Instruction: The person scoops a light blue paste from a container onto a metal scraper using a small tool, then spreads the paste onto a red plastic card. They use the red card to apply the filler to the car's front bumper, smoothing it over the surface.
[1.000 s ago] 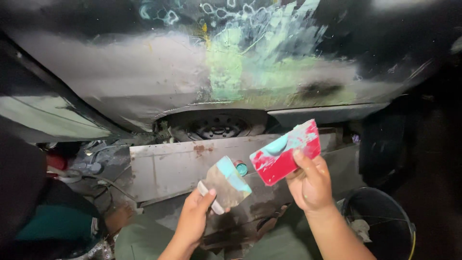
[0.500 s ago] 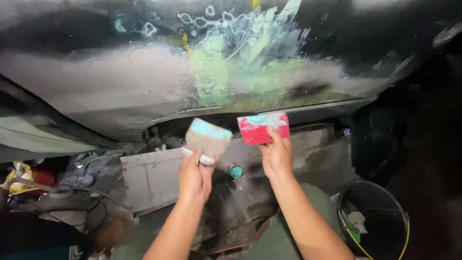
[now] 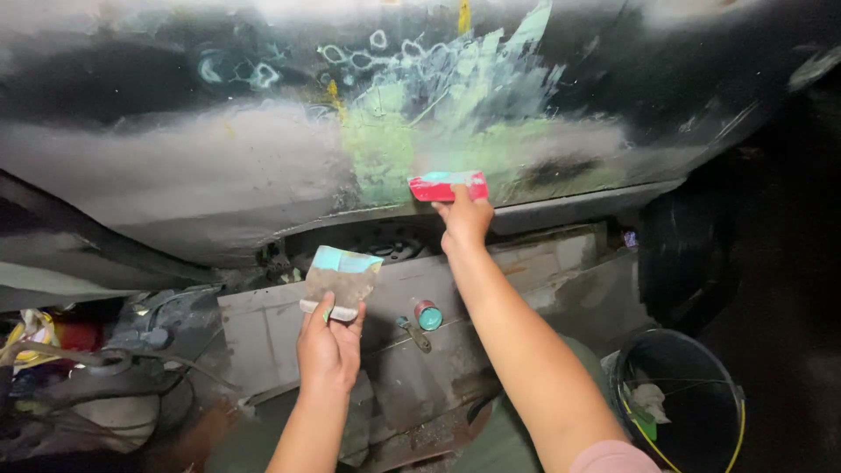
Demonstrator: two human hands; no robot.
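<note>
Head view shows two bare hands at work under a dark, scuffed car body panel (image 3: 219,166) that fills the upper half of the picture. The right hand (image 3: 466,219), just above centre, has its fingers closed on one red spreader (image 3: 448,186), whose long edge is pressed flat against the panel's lower lip, at the bottom of one patch of pale green filler (image 3: 412,131) that spreads up towards 12 o'clock. The left hand (image 3: 329,346), at about 7 o'clock from the right one and well apart from it, has its fingers wrapped around the lower edge of one flat mixing board (image 3: 340,278), held tilted, with a strip of light blue-green filler along its top edge. Between the two forearms, on the grey metal plate (image 3: 526,289) below the panel, sits one small round teal cap (image 3: 427,314). At 4 o'clock stands one black bucket (image 3: 679,403) with a yellow rim line and scraps inside. At 9 o'clock lies a tangle of hoses and parts, too dim to count.
</note>
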